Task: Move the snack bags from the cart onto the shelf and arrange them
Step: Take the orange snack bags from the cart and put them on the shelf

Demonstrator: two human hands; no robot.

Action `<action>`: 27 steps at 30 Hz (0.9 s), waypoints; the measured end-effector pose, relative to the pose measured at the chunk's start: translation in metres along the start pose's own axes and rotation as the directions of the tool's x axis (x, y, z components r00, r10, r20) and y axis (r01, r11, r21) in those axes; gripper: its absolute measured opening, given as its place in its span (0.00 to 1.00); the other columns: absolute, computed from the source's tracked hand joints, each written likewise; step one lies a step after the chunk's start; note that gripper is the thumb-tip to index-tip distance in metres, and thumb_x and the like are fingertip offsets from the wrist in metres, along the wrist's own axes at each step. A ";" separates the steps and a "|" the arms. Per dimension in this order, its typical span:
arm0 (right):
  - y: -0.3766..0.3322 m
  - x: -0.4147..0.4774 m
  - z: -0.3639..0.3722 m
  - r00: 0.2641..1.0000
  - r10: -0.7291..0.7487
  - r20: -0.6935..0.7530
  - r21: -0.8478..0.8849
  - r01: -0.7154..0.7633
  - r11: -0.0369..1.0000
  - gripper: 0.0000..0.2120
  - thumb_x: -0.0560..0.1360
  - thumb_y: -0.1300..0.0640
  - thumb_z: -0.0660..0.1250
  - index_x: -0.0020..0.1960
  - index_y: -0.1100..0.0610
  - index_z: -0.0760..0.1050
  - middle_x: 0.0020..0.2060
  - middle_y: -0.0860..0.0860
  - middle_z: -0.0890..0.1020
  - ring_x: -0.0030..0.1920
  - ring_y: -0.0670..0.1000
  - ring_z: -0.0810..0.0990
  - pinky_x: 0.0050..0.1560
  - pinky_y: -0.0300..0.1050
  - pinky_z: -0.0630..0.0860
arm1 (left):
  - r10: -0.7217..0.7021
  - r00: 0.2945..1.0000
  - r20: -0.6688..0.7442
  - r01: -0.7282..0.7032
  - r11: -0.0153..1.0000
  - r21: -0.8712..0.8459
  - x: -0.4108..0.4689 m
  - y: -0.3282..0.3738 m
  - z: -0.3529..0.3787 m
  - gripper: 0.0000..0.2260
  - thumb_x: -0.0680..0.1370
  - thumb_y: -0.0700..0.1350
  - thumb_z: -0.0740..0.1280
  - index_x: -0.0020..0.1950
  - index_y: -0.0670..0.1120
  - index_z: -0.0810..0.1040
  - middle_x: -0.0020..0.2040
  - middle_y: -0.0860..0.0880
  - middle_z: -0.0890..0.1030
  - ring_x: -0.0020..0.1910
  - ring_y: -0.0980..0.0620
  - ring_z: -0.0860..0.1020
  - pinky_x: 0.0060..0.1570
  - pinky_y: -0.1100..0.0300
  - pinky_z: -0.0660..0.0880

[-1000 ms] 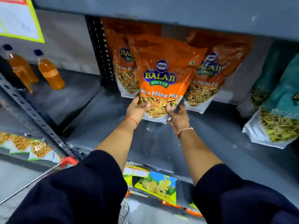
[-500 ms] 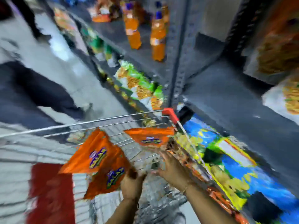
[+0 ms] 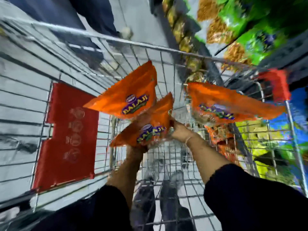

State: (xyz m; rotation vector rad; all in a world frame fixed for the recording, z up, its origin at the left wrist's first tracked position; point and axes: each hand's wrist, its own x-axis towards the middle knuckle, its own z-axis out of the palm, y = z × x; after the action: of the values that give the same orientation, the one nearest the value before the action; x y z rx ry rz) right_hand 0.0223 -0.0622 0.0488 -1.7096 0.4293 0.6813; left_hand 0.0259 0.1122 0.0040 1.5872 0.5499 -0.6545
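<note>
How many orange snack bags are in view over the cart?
3: upper bag and lower bag at the left hand; third to the right. More may lie hidden beneath.

A second ago both hands were at the shelf, setting one orange Balaji bag upright among the others. Now they are down inside the wire cart point(image 3: 166, 50). The left hand point(image 3: 135, 150) grips the lower corner of an orange Balaji bag point(image 3: 150, 127) with a second bag point(image 3: 130, 97) fanned above it. Half a second ago the right hand was open near the cart's right side; now the right hand point(image 3: 179, 130) pinches the front bag's right edge, beside a third orange bag point(image 3: 225, 104) by the right wall.
</note>
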 end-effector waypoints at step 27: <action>0.009 -0.466 -0.102 -0.038 0.163 -0.986 0.088 0.710 0.699 0.21 0.63 0.57 0.72 0.53 0.48 0.71 0.49 0.53 0.81 0.47 0.55 0.79 0.39 0.52 0.80 | 0.327 0.093 0.940 -0.669 0.720 -0.184 -0.369 0.166 0.287 0.21 0.58 0.54 0.70 0.47 0.52 0.70 0.50 0.48 0.78 0.49 0.54 0.77 0.59 0.52 0.74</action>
State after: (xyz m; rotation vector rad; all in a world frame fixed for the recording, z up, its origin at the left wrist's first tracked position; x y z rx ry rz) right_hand -0.3162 -0.1971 0.3572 -1.2067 1.0617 -1.2189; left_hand -0.1553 -0.1830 0.3585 1.1885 -1.0861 -0.9990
